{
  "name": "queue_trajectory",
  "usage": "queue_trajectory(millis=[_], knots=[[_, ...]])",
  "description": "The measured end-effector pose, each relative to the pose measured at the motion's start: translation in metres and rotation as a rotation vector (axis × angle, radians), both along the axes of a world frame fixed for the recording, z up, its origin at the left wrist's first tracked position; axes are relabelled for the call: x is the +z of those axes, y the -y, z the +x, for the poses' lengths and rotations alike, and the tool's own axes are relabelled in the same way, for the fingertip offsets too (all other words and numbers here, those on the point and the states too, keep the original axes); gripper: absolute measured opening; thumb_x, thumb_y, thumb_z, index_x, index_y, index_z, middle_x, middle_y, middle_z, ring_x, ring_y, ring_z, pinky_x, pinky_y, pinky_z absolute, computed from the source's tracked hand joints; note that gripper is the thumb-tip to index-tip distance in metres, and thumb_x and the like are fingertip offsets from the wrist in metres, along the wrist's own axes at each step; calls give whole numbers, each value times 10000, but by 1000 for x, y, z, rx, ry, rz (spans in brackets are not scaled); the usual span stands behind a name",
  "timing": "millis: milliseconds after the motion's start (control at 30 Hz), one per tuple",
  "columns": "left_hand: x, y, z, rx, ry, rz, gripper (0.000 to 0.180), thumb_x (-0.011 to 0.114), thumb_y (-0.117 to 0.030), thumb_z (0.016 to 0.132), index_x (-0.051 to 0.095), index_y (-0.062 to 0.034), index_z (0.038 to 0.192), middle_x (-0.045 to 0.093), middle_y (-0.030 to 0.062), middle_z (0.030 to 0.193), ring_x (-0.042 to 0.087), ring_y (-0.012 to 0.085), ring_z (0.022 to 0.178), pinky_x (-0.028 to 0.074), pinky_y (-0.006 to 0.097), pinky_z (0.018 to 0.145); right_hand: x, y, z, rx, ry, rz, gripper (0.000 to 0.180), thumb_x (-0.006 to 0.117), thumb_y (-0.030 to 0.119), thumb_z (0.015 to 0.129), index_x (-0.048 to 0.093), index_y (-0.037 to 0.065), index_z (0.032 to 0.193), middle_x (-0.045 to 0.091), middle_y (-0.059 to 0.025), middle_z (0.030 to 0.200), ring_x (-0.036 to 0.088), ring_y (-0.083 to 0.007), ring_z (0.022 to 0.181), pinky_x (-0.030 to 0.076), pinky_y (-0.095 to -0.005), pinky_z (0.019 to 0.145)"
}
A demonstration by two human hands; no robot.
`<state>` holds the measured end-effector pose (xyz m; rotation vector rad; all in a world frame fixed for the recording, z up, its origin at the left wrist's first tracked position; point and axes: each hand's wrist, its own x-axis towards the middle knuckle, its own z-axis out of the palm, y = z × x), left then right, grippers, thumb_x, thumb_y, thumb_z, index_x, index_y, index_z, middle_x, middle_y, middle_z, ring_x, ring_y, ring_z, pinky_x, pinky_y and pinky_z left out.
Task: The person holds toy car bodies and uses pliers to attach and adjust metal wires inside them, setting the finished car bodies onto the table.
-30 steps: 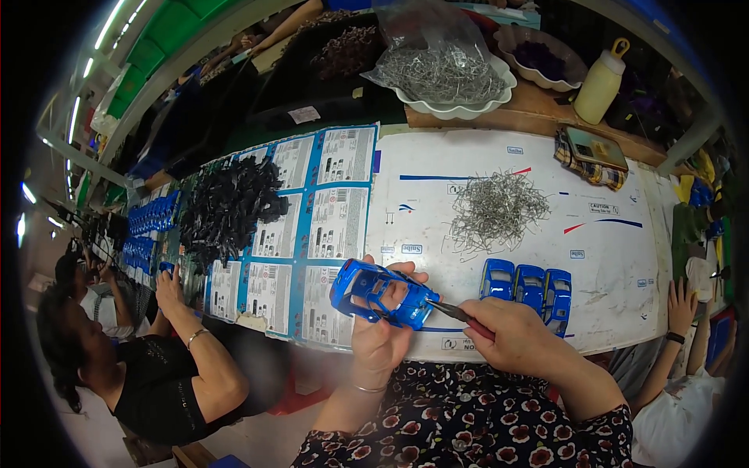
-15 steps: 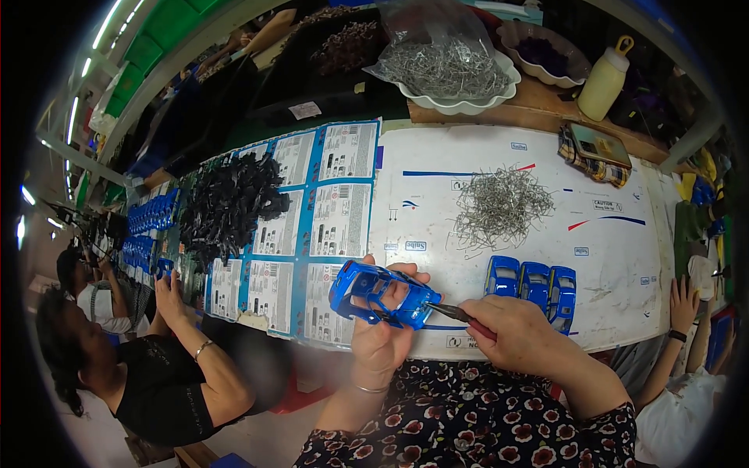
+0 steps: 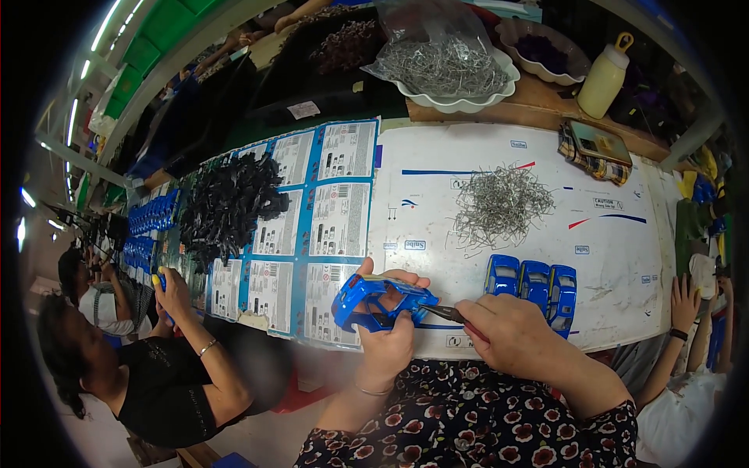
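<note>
Blue toy car shell [image 3: 380, 300] is gripped by left hand [image 3: 388, 343] fingers; pliers [image 3: 443, 313] are clamped in right hand [image 3: 511, 335], tips touching it.

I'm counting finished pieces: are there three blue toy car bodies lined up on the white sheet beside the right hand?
Yes, three blue car bodies sit side by side on the white sheet, just above the right hand.

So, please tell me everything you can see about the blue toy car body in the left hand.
The blue toy car body looks like glossy plastic, a hollow shell with open window holes. It is tilted, above the near edge of the white table. The left hand grips it from below, thumb on top. A pointed tool in the right hand touches its right end.
</note>
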<state>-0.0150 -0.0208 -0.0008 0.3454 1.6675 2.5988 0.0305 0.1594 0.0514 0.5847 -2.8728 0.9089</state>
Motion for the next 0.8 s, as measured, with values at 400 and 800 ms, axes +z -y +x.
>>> queue_trajectory(millis=[400,800], knots=[[-3,0,5,45,-151,-87,772,349,177,691,159,-103,1386,473,207,1111,575,292,1037,550,478,834,12,0,4,13,-14,173,317,655,75,728,585,41,1035,559,-75,799,539,-230,691,444,-330,603],[-4,-4,7,49,-78,-53,746,360,196,739,178,-119,1391,473,196,1142,569,287,1057,522,459,875,7,2,-3,33,-81,156,281,619,66,692,569,32,967,530,-65,738,535,-214,628,443,-320,538]])
